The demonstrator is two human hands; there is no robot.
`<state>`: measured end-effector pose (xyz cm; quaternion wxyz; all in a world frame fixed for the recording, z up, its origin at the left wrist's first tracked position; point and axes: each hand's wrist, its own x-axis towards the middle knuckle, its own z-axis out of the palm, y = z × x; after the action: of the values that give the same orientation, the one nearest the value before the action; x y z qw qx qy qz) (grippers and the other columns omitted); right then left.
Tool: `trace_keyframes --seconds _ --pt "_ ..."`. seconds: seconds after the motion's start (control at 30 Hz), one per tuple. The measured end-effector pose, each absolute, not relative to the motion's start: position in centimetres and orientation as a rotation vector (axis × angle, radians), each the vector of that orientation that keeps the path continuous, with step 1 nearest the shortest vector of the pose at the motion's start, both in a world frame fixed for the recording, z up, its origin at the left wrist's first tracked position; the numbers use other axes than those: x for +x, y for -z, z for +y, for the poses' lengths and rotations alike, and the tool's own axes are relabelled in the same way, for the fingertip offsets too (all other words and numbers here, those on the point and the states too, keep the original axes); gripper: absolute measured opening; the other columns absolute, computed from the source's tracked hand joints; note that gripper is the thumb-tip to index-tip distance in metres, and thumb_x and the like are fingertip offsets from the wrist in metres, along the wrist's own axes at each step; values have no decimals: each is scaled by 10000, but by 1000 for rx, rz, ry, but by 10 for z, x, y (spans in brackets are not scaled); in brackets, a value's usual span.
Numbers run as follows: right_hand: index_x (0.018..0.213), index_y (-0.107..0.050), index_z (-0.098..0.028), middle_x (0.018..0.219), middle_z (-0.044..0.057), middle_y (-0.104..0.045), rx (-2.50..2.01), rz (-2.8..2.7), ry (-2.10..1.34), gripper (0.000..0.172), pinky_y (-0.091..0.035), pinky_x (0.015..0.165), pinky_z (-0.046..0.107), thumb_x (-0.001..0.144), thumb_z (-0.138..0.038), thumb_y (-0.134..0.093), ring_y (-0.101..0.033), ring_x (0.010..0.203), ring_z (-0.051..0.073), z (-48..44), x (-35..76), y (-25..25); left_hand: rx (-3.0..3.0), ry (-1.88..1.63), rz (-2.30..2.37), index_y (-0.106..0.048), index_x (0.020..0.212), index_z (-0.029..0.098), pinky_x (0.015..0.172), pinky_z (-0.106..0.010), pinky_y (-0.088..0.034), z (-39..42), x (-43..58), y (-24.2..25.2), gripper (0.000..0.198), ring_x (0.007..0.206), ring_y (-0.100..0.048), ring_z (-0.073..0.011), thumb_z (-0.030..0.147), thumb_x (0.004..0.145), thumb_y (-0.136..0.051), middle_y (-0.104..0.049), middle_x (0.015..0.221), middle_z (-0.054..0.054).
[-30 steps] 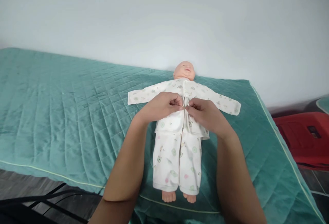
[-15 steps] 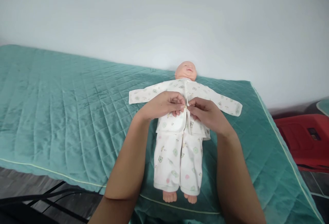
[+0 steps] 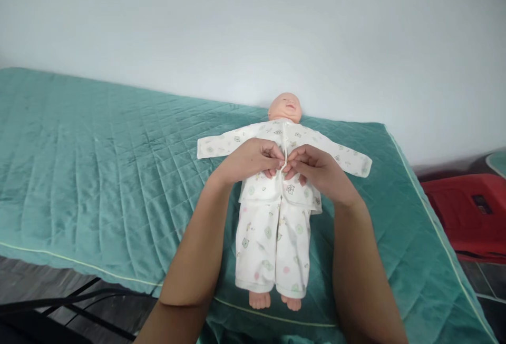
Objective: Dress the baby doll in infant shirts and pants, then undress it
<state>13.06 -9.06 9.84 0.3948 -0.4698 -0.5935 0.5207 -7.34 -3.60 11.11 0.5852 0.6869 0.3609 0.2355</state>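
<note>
A baby doll (image 3: 285,106) lies on its back, head toward the wall, in a white printed jacket (image 3: 261,192) and matching trousers (image 3: 256,249). Its sleeves spread out to both sides and its bare feet show below the trouser legs. My left hand (image 3: 259,158) pinches one front edge of the jacket at mid-chest, thumb against forefinger. Close beside it, my right hand (image 3: 310,167) has its thumb and fingertips closed on the other front edge. The fingertips of both hands nearly meet. Any fastener between them is too small to make out.
A green quilted cover (image 3: 98,175) with pale piping lies under the doll. Behind it rises a white wall (image 3: 237,28). A red plastic object (image 3: 466,212) stands past the right edge, and black metal bars (image 3: 79,302) show at the lower left.
My right fingers have shifted slightly and spread a little at the jacket's opening. The front edges now lie closer together below the hands. My left hand has barely moved.
</note>
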Motion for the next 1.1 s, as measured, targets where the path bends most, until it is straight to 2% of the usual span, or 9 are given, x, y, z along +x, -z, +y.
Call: trace_keyframes --seconds 0.23,0.33,0.63,1.1 --pt "954 -610 -210 848 26 -732 -1245 -1476 -1297 98 -468 535 211 898 -288 -624 -752 783 180 -90 128 -98 1640 -537 812 -727 845 152 640 -230 -573 -37 -75 -113 163 672 -652 -109 306 831 -674 -704 800 -36" --pt "944 -605 -208 855 27 -735 -1257 -1486 -1297 103 -466 535 206 899 -299 -625 -755 788 182 -90 127 -98 1675 -549 825 -735 847 157 641 -226 -566 -39 -75 -114 141 679 -647 -108 274 815 -663 -711 830 -37" --pt "943 -604 -202 837 38 -736 -1290 -1484 -1268 175 -454 524 204 884 -359 -656 -751 774 183 -91 125 -100 1755 -550 910 -725 813 169 531 -186 -449 -43 -71 -120 131 585 -584 -88 191 750 -613 -655 670 3" --pt "972 -617 -224 842 -13 -662 -1295 -1525 -1265 127 -431 498 203 861 -267 -661 -698 675 128 -89 126 -95 1647 -578 786 -620 954 196 577 -199 -530 -37 -74 -110 262 724 -622 -109 107 708 -603 -648 834 -11"
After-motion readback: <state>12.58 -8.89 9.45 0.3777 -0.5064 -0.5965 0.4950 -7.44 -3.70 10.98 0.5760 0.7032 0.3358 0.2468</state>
